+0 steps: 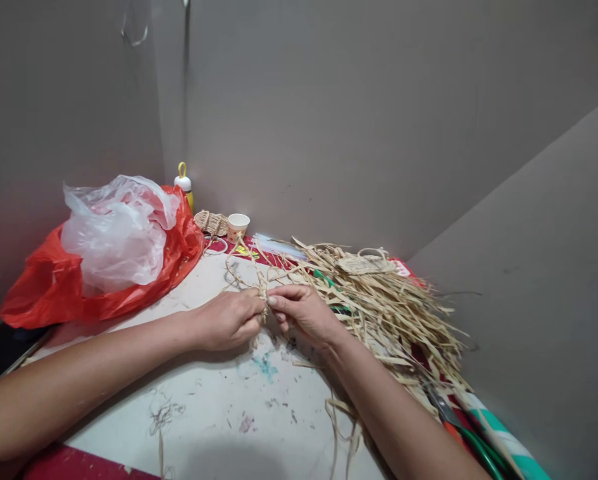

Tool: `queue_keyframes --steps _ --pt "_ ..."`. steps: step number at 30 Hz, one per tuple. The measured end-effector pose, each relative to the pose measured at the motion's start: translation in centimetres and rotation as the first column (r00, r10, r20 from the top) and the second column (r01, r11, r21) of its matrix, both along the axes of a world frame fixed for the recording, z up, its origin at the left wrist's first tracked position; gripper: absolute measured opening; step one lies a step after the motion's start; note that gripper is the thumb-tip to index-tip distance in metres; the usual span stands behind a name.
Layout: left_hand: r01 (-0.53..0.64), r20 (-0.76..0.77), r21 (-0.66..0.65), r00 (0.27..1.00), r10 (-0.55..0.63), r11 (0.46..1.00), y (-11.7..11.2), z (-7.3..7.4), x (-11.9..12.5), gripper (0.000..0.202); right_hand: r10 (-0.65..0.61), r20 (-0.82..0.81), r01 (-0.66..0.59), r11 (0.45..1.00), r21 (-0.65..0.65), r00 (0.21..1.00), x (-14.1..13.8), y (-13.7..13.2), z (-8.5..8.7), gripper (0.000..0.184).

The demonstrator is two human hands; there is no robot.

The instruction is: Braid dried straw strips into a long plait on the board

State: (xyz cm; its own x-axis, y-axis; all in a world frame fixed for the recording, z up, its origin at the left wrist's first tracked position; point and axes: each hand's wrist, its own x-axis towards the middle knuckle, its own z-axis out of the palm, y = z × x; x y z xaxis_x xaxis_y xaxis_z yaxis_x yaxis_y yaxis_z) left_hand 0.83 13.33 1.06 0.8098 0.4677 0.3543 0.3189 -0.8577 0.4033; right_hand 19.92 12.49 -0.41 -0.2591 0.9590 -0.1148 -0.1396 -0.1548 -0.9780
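Near the middle of the table, a small woven straw piece with cord loops at its far end is pinched between both of my hands. My left hand is closed round its left side, fingers curled. From the right, my right hand pinches the piece with thumb and forefinger, its other fingers bent below. The fingers of both hands cover much of the weave. To the right of my right hand lies a large heap of dry straw strips.
A red plastic bag with a clear bag in it stands left. At the back are a bottle, a woven straw sole shape and a paper cup. Scissors lie at right. Grey walls rise behind the white board.
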Motion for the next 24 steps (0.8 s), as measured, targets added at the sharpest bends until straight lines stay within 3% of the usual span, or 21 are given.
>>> queue_keyframes --steps 5,12,18,24 --pt "-0.009 0.019 -0.126 1.0 0.011 0.992 -0.1 -0.1 0.2 0.016 -0.033 -0.063 0.032 0.999 -0.02 0.997 -0.2 -0.1 0.2 0.024" --pt "0.13 0.08 -0.312 0.991 -0.11 0.941 -0.6 0.4 0.3 0.021 0.121 -0.192 -0.151 0.977 -0.149 0.974 0.6 -0.2 -0.2 0.02" --pt "0.135 0.056 -0.323 0.991 -0.124 0.937 -0.8 0.5 0.3 0.017 0.214 -0.308 -0.274 0.947 -0.167 0.927 0.4 -0.5 -0.5 0.018" --pt "0.235 0.117 -0.354 0.971 -0.206 0.905 -1.7 1.4 0.3 0.017 0.339 -0.392 -0.417 0.9 -0.131 0.855 0.7 -0.7 -0.5 0.018"
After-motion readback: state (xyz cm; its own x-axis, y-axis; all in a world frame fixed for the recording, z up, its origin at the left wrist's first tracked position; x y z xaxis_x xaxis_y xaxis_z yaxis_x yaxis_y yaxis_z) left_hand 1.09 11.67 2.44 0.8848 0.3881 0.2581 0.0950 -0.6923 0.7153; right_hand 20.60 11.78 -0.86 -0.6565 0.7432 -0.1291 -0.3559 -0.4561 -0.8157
